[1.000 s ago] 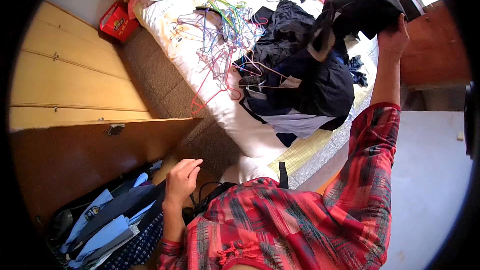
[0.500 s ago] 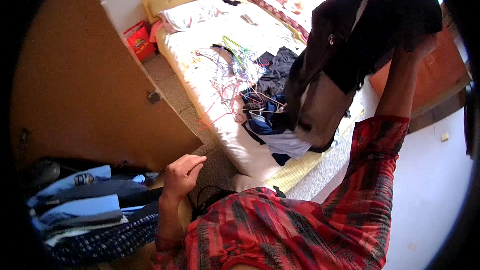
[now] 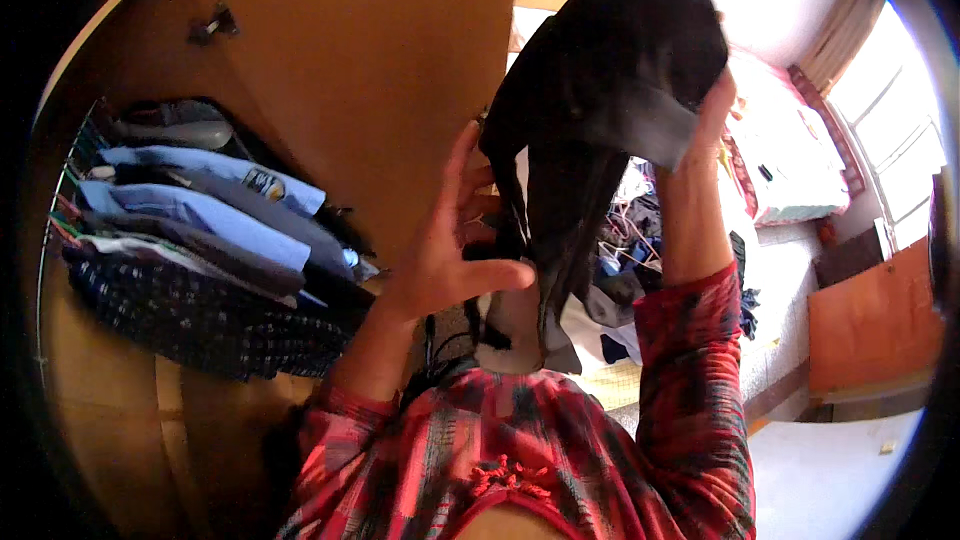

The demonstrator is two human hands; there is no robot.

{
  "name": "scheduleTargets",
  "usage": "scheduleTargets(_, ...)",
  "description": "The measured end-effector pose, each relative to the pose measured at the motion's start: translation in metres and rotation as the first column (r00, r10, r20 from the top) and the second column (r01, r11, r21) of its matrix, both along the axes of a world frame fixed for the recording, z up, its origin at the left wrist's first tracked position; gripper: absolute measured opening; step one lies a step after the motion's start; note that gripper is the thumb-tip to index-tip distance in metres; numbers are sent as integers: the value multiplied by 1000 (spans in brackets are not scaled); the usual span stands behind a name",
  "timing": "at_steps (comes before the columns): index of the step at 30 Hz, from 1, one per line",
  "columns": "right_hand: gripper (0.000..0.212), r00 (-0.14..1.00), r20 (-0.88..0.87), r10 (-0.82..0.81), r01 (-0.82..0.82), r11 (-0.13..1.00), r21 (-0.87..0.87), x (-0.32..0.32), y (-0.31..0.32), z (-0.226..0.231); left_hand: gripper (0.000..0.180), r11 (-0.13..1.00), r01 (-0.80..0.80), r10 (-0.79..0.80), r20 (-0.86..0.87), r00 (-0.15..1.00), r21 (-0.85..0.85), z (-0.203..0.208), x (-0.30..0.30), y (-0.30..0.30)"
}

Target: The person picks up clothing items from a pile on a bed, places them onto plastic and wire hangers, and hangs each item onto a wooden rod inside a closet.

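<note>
A black jacket-like garment [image 3: 600,70] with a grey patch hangs in front of me, raised high. My right hand [image 3: 708,120] is closed on its upper right side, the fingers partly hidden by the cloth. Beside the garment's left edge is my left hand [image 3: 450,250], its thumb and fingers spread. Whether its fingertips touch the cloth I cannot tell. Several shirts [image 3: 220,230], light blue and dark, hang in a row in the wardrobe at left.
A brown wooden door [image 3: 390,50] stands behind the garment. Beyond it, a bed bears a heap of dark clothes and hangers [image 3: 630,220]. A second bed [image 3: 790,160] is by the bright window [image 3: 890,120]. An orange-brown wooden panel [image 3: 870,315] is at the right.
My view has turned left toward the hanging clothes. The right hand has brought the garment in from the far right to the middle. My left hand has risen beside it, its fingers spreading.
</note>
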State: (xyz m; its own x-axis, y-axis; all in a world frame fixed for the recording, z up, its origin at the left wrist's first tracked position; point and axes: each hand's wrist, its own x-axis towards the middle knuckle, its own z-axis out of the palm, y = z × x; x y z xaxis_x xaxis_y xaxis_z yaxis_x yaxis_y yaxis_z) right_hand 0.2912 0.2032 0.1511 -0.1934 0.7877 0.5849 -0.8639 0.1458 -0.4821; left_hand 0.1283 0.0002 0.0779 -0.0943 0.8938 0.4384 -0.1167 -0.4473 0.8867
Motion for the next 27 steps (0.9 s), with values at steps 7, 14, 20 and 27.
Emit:
scheduleTargets(7,30,748,-123,652,-663,728,-175,-62,-21,-42,53,977,-188,153,-285,946,-101,-43,-15,-5)
scheduleTargets(14,21,758,100,645,-474,649,-595,-107,-30,-75,19,968,-197,160,-218,963,-156,-60,-15,3)
scheduleTargets(20,15,701,34,712,-547,567,-616,-117,-20,-89,16,962,-207,191,-99,976,-179,-60,-16,0)
scheduleTargets(27,13,817,166,552,-442,785,-435,-112,-41,-74,21,837,-547,527,-284,801,11,-39,9,7)
